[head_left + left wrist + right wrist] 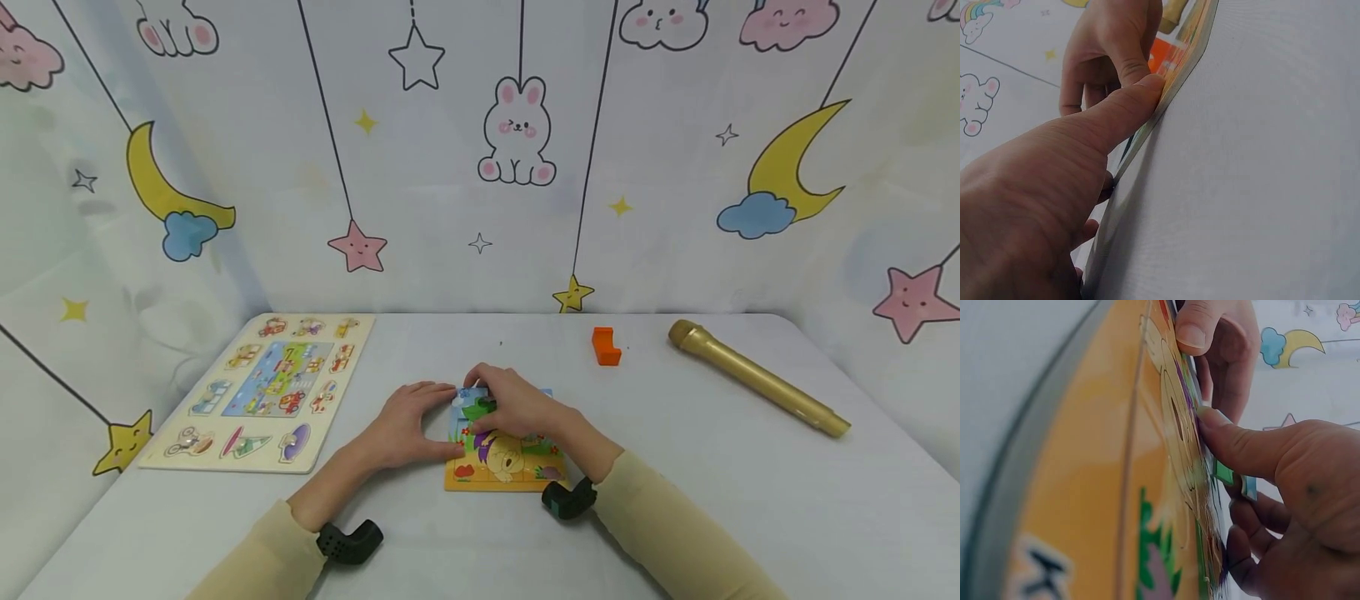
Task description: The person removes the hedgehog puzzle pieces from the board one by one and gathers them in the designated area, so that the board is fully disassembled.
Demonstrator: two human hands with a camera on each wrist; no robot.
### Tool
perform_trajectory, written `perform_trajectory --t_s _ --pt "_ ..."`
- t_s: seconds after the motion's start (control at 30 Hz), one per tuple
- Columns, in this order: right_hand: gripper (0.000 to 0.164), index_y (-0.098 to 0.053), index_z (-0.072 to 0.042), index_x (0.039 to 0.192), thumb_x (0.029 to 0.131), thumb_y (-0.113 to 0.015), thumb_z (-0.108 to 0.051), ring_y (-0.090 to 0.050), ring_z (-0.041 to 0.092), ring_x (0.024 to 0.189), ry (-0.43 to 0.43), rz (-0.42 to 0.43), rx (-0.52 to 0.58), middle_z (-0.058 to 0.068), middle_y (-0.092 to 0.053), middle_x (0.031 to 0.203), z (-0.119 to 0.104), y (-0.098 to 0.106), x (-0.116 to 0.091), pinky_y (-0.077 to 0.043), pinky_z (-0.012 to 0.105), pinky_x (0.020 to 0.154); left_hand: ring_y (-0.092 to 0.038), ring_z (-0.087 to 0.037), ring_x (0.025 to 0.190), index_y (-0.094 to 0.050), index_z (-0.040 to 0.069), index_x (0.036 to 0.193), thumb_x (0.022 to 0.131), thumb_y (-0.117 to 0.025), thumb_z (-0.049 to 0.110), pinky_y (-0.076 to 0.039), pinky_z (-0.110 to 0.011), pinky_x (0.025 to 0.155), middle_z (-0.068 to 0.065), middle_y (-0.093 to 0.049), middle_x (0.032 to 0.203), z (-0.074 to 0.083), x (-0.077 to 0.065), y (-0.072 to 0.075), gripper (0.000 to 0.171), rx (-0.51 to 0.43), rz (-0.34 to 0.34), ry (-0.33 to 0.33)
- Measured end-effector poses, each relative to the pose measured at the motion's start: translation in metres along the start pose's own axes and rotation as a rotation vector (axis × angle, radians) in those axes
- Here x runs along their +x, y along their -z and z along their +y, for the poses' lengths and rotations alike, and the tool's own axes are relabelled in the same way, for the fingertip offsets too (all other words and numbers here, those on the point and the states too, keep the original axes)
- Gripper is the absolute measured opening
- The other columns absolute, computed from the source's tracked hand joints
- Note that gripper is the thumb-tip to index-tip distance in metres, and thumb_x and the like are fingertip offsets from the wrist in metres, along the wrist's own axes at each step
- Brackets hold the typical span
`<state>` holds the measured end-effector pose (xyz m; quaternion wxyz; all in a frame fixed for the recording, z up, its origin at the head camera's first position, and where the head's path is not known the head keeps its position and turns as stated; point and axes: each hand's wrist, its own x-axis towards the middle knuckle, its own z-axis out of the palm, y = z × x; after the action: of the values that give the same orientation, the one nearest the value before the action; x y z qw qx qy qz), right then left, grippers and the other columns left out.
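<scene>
A small jigsaw puzzle [480,475] with a cartoon animal on an orange and green picture lies at the middle front of the table. My left hand [401,427] rests along its left side, thumb on the board and fingers stretched toward the upper left corner. Over the upper left part, my right hand [521,406] pinches a puzzle piece between thumb and fingers. The green and blue edges of that puzzle piece [1224,472] show in the right wrist view, raised from the board. The fingers of my right hand cover most of it.
At the left lies a large wooden peg puzzle board [330,454] with vehicle pictures. Behind my hands, to the right, stands a small orange block [606,347]. A gold microphone [757,379] lies at the far right. A printed cloth wall [465,167] closes the back.
</scene>
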<state>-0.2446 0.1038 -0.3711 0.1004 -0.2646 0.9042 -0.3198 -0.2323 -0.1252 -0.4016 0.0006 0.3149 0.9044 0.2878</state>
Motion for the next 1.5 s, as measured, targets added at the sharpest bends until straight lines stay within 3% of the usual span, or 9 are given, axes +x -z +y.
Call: perform_trajectory --t_s 0.23,0.47,0.8,1.1,1.5 --pt "0.049 -0.050 -0.015 0.125 0.088 -0.081 -0.013 -0.058 0.019 0.097 -0.012 0.003 0.032 0.005 -0.061 0.110 0.000 0.001 -0.002 -0.051 0.037 0.094 -0.040 -0.031 0.139 -0.058 0.008 0.142 0.078 -0.083 0.050 -0.025 -0.057 0.116 -0.006 -0.054 0.146 0.001 0.000 -0.001 0.081 0.000 -0.001 -0.005" --pt "0.030 -0.054 -0.017 0.121 0.096 -0.070 -0.012 -0.058 0.017 0.083 0.019 0.036 0.075 -0.001 -0.062 0.095 0.001 0.005 -0.003 -0.054 0.029 0.077 -0.039 -0.032 0.140 -0.058 0.008 0.143 0.077 -0.083 0.052 -0.024 -0.056 0.116 -0.006 -0.054 0.146 0.002 0.001 0.000 0.082 0.006 -0.002 0.009" --pt "0.025 -0.057 -0.012 0.120 0.098 -0.068 -0.013 -0.059 0.019 0.082 0.088 0.132 0.185 0.003 -0.065 0.092 0.014 0.021 -0.001 -0.055 0.031 0.078 -0.039 -0.033 0.140 -0.057 0.007 0.143 0.077 -0.083 0.051 -0.023 -0.056 0.116 -0.008 -0.054 0.146 -0.001 0.000 0.001 0.083 0.013 0.008 0.006" --pt "0.024 -0.060 -0.011 0.119 0.098 -0.068 -0.015 -0.059 0.026 0.086 0.023 0.186 0.288 0.008 -0.065 0.094 0.026 0.041 -0.016 -0.052 0.038 0.081 -0.039 -0.032 0.140 -0.057 0.008 0.143 0.077 -0.082 0.053 -0.024 -0.055 0.116 -0.007 -0.053 0.148 -0.001 0.002 -0.002 0.084 0.013 -0.007 0.021" --pt "0.022 -0.062 -0.010 0.117 0.098 -0.067 -0.020 -0.061 0.026 0.094 -0.122 0.194 0.270 0.006 -0.067 0.099 0.052 0.066 -0.049 -0.051 0.044 0.086 -0.037 -0.032 0.142 -0.057 0.008 0.143 0.076 -0.082 0.053 -0.021 -0.055 0.118 -0.006 -0.053 0.148 -0.001 0.001 -0.004 0.085 0.022 0.004 0.034"
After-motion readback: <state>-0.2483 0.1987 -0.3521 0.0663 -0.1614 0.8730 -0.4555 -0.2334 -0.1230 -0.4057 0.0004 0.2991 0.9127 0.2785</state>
